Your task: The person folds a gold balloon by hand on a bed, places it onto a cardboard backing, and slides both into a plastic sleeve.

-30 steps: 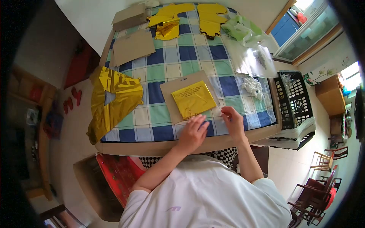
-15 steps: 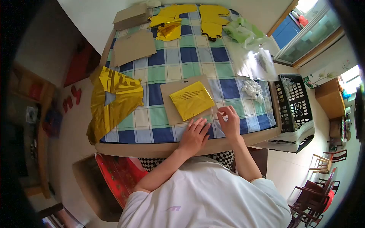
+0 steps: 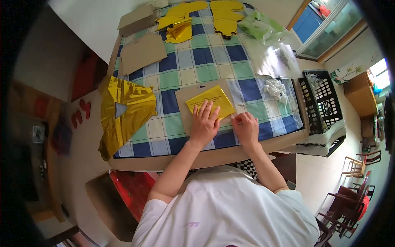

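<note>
A folded yellow foil sheet (image 3: 217,97) with small printed text lies on a brown cardboard piece (image 3: 182,98) that has a slot near its far edge. My left hand (image 3: 204,123) rests flat across the foil's near part, fingers stretched and slightly spread, covering some of the print. At the near right corner of the foil and card is my right hand (image 3: 246,126), with thumb and fingertips pinched together. Whatever those fingertips hold is too small to make out.
Unfolded gold foil (image 3: 131,99) hangs over the table's left edge. Cardboard sheets (image 3: 143,51) and more yellow foil shapes (image 3: 226,17) lie farther back. On the right are clear plastic bags (image 3: 276,61), a crumpled white bundle (image 3: 275,89) and a black basket (image 3: 323,99).
My left hand has moved forward from the card's near edge onto the yellow foil. My right hand has shifted slightly left, its fingers still pinched. The view has tilted slightly.
</note>
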`<state>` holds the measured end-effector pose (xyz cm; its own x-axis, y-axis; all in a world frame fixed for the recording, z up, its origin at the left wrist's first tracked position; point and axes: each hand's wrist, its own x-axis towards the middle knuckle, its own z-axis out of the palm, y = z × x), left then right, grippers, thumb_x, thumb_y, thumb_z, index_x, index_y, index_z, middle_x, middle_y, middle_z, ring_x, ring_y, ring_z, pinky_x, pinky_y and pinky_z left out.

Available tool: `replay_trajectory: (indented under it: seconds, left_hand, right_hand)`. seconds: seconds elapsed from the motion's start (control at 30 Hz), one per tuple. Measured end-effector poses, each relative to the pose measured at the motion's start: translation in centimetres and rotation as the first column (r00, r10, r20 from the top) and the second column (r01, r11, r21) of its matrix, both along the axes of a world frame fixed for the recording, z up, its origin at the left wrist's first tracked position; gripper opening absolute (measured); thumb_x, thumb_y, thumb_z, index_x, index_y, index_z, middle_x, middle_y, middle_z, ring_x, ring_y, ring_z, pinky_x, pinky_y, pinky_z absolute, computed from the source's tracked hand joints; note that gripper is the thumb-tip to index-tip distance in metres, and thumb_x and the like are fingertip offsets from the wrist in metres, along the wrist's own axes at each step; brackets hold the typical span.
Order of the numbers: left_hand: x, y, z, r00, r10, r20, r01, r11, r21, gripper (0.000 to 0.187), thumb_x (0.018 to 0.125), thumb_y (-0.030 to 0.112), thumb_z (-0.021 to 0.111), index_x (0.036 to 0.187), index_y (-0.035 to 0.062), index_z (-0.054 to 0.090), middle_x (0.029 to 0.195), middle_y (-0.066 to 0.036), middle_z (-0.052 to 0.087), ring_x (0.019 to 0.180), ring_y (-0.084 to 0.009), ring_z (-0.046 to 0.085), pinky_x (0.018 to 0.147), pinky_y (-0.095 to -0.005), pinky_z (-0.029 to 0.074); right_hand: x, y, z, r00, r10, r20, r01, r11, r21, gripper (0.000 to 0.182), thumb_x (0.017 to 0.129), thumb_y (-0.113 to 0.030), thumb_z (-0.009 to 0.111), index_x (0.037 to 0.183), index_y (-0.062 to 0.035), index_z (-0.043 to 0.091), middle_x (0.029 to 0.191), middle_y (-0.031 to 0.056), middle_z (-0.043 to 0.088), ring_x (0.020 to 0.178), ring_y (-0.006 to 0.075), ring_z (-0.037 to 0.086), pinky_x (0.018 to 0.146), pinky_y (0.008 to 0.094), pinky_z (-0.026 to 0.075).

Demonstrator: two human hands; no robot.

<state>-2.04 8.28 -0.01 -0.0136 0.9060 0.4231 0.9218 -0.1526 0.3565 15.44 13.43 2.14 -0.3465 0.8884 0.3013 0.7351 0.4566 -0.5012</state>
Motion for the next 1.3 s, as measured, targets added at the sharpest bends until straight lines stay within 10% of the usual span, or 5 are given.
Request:
replay_trajectory:
  seconds: [0.33, 0.87, 1.3]
  left_hand:
    - [0.2, -0.4, 0.8, 0.999, -0.016, 0.037, 0.017, 1.0, -0.013, 0.055, 0.082, 0.031, 0.068, 0.131, 0.0118, 0.051, 0.136, -0.016, 0.045, 0.131, -0.0343, 0.037, 0.108, -0.0563, 0.024]
    - [0.2, 0.0, -0.2, 0.999, 0.031, -0.034, -0.03, 0.999, 0.042, 0.04, 0.088, 0.026, 0.06, 0.125, 0.0101, 0.056, 0.131, -0.017, 0.05, 0.129, -0.033, 0.04, 0.107, -0.0563, 0.028]
    - [0.1, 0.0, -0.6, 0.998, 0.049, -0.04, -0.046, 0.996, 0.071, 0.034, 0.092, 0.023, 0.054, 0.123, 0.0102, 0.058, 0.13, -0.015, 0.052, 0.128, -0.0316, 0.042, 0.107, -0.0536, 0.029]
  right_hand:
    - [0.4, -3.2, 0.9, 0.997, 0.081, 0.008, -0.081, 0.997, 0.011, 0.027, 0.085, -0.01, 0.061, 0.112, -0.0117, 0.064, 0.078, 0.0066, 0.057, 0.079, 0.0247, 0.058, 0.071, 0.0375, 0.04]
    - [-0.1, -2.9, 0.5, 0.995, -0.074, 0.067, 0.08, 0.993, -0.087, 0.011, 0.081, -0.017, 0.064, 0.08, -0.0071, 0.06, 0.073, 0.0089, 0.064, 0.069, 0.0285, 0.062, 0.069, 0.0386, 0.047]
    - [1.1, -4.8, 0.7, 0.92, 0.127, -0.37, -0.083, 0.988, 0.134, 0.016, 0.076, 0.005, 0.066, 0.081, -0.0029, 0.053, 0.07, 0.0095, 0.054, 0.06, 0.021, 0.056, 0.056, 0.0291, 0.046]
